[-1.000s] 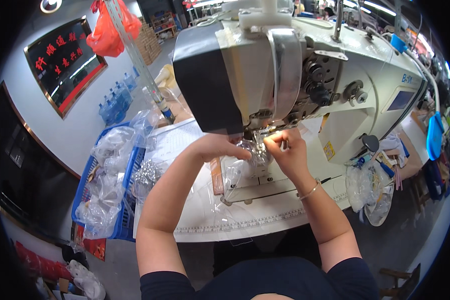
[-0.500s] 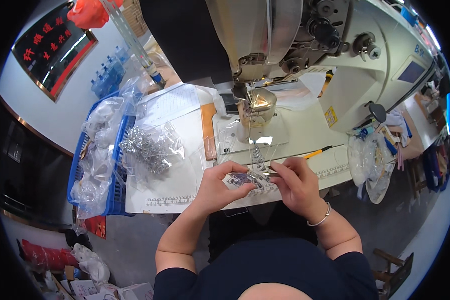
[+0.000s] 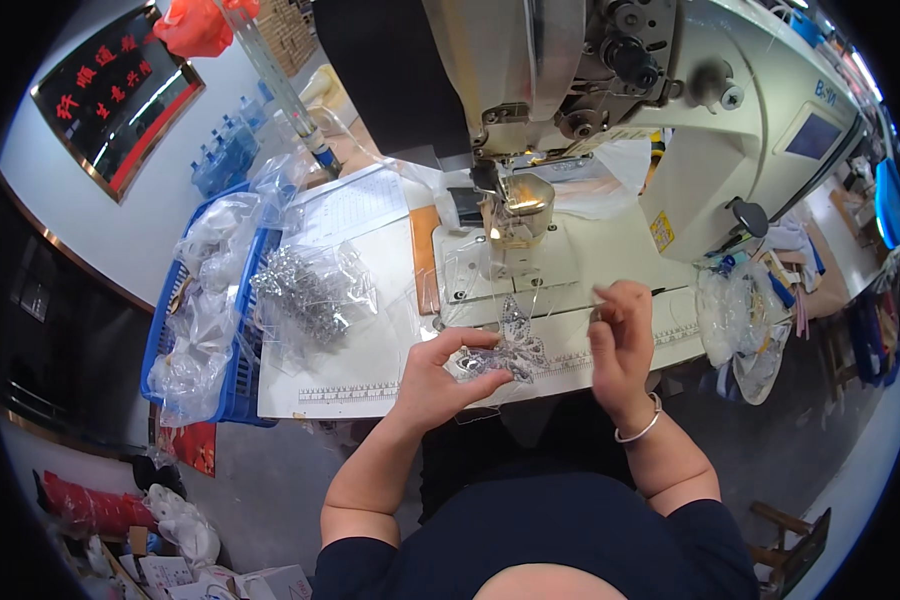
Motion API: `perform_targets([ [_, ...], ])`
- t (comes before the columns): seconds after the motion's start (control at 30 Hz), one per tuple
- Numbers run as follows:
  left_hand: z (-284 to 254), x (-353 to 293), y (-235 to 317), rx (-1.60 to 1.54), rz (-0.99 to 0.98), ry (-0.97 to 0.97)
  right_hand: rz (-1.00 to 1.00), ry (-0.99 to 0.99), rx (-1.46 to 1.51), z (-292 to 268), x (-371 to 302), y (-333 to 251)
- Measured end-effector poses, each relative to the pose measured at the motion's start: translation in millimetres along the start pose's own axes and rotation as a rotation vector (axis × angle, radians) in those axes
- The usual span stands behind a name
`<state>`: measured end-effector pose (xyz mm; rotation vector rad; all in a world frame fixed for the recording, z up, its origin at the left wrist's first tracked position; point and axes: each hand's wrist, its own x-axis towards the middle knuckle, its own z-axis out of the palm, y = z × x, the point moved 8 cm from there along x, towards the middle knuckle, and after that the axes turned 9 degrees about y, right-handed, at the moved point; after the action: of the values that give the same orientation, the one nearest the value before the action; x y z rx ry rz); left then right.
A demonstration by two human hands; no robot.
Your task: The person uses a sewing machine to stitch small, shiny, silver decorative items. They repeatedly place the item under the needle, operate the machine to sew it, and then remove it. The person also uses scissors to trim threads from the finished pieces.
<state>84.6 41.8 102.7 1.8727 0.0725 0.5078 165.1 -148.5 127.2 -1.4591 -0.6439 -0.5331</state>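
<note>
My left hand [image 3: 440, 375] pinches a silvery, patterned butterfly-shaped piece [image 3: 520, 350] between thumb and fingers, above the front edge of the sewing machine table. One pointed wing stands up toward the machine, and my fingers cover part of the left side. To the right and apart from it, my right hand [image 3: 625, 345] is raised with its fingers curled. A small dark spot shows by those fingertips, too unclear to name. Beyond the piece stands the machine's metal post [image 3: 520, 225], under the needle area. Fine threads run from there toward the piece.
A clear bag of silvery pieces [image 3: 310, 295] lies left on the table, beside a blue basket [image 3: 240, 365] holding plastic bags. A ruler strip [image 3: 345, 393] runs along the front edge. The machine's arm [image 3: 730, 160] rises at right, with more plastic bags [image 3: 735, 320] below it.
My right hand has drawn away from the silvery piece, to the right and slightly up, and now covers most of the yellow pencil-like tool. My left hand keeps its hold; more of the piece shows.
</note>
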Motion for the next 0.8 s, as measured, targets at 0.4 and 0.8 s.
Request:
perform_targets([
  [0.4, 12.4, -30.2, 33.7, 0.332, 0.408, 0.317, 0.861, -0.118, 0.49, 39.5, -41.9, 42.4],
  [0.8, 8.9, -25.1, -27.4, -0.775, -0.316, 0.173, 0.114, -0.376, 0.174, 41.2, -0.1, -17.7],
])
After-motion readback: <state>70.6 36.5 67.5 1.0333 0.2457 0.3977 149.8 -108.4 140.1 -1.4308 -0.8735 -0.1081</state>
